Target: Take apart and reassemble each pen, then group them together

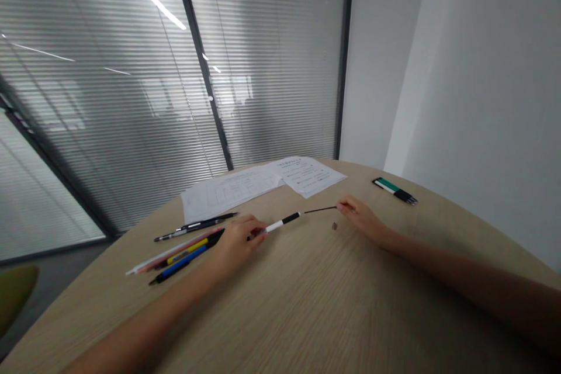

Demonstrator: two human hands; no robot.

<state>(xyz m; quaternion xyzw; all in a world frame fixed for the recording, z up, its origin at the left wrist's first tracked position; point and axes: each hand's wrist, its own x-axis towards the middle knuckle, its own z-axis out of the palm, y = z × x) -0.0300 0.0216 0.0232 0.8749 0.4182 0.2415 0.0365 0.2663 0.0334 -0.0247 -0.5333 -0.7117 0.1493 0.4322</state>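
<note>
My left hand [242, 239] is closed around the rear of a white pen barrel [275, 226] with a black grip, tilted slightly up toward the right. A thin dark pen refill [319, 210] sticks out of the barrel's front end. Its far end is pinched between the fingertips of my right hand [353, 212]. On the table just below the refill, near my right hand, lies a tiny brownish piece [334, 225], too small to make out. Several pens lie by my left hand, among them a blue pen [183, 263] and a yellow one [187, 250].
Printed paper sheets [232, 188] lie toward the far edge of the round wooden table [307, 304]. Black pens [193, 226] rest just in front of them. To the right is a row of pens [392, 189] with green and white barrels. Glass with blinds stands behind.
</note>
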